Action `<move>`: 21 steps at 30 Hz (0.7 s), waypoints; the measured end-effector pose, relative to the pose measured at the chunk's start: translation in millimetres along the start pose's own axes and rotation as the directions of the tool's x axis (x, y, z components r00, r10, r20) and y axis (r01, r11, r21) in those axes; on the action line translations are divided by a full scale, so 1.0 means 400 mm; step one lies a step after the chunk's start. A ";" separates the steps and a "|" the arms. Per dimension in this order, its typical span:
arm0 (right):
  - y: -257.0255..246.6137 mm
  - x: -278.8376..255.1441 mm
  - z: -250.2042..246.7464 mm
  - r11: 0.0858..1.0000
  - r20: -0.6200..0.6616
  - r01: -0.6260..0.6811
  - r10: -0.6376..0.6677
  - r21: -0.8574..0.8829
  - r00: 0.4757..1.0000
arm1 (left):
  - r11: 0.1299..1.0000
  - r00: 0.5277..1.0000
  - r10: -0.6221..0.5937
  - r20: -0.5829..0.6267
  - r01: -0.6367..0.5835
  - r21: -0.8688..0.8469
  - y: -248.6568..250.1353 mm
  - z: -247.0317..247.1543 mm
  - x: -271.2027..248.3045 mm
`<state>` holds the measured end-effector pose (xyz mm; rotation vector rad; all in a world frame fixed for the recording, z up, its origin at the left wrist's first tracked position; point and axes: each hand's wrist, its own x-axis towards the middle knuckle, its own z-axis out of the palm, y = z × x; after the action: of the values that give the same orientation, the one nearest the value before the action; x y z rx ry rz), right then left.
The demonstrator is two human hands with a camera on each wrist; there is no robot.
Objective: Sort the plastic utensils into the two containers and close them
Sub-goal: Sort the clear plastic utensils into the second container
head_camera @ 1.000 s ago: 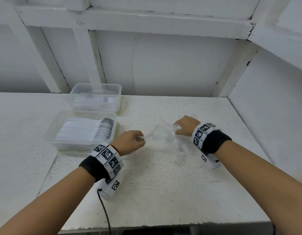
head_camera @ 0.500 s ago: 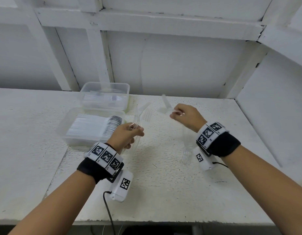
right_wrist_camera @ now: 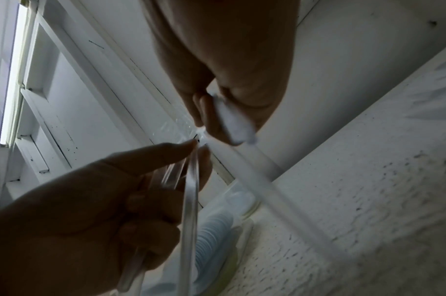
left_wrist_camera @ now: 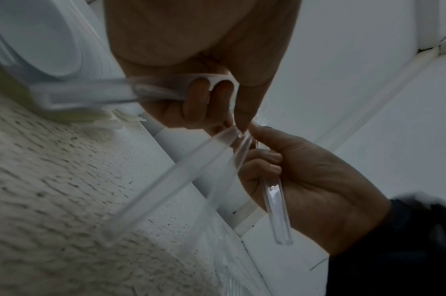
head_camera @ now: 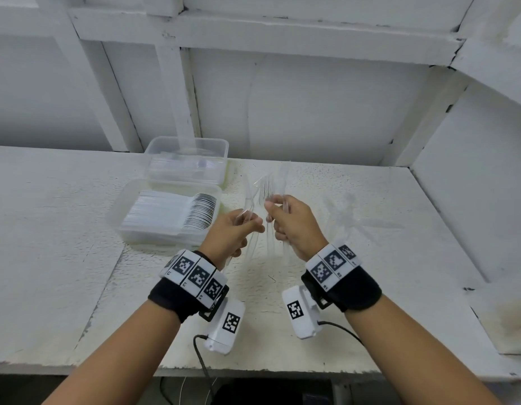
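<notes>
On the left of the table [head_camera: 78,287] sit two clear containers, both open. The near box [head_camera: 130,229] holds a neat row of stacked white spoons [head_camera: 177,214], and the far box [head_camera: 221,147] behind it holds clear utensils that are too faint to identify.

At centre, both hands are raised above the table, close together. The left hand [head_camera: 233,229] has its fingers [left_wrist_camera: 199,96] curled round a few clear forks [head_camera: 249,197], handles running down through the palm. The right hand [head_camera: 294,226] likewise grips a small bunch of clear utensils [head_camera: 275,182], tines up in the head view. To the right, a few loose clear pieces [head_camera: 350,217] lie on the table.

The step in hand looks like gathering: the two bunches seem about to be merged or squared up. Next, I judge, the bundle must be aligned so the handles lie parallel, then carried left to the far box. The rest must be collected before the lids go on.

No brand or writing can be read; the wristbands [head_camera: 195,273] carry only black-and-white square codes.
</notes>
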<state>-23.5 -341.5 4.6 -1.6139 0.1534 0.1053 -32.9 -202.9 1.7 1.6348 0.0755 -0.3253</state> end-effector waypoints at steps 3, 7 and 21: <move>0.010 -0.004 0.004 1.000 -0.016 0.003 -0.003 0.008 1.000 | 1.000 1.000 -0.008 0.030 0.007 0.010 0.000 -0.001 -0.006; 0.006 -0.004 -0.008 0.999 -0.052 0.030 -0.028 0.037 0.998 | 0.999 0.999 -0.032 0.007 0.032 -0.029 -0.001 -0.001 -0.013; -0.006 0.002 0.000 0.906 0.097 -0.078 0.041 0.416 0.994 | 0.990 0.986 -0.038 0.161 0.060 -0.131 -0.001 0.003 -0.020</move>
<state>-22.4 -341.3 6.9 -1.1714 0.1468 0.1768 -40.6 -203.0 3.3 1.4693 0.0170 -0.4769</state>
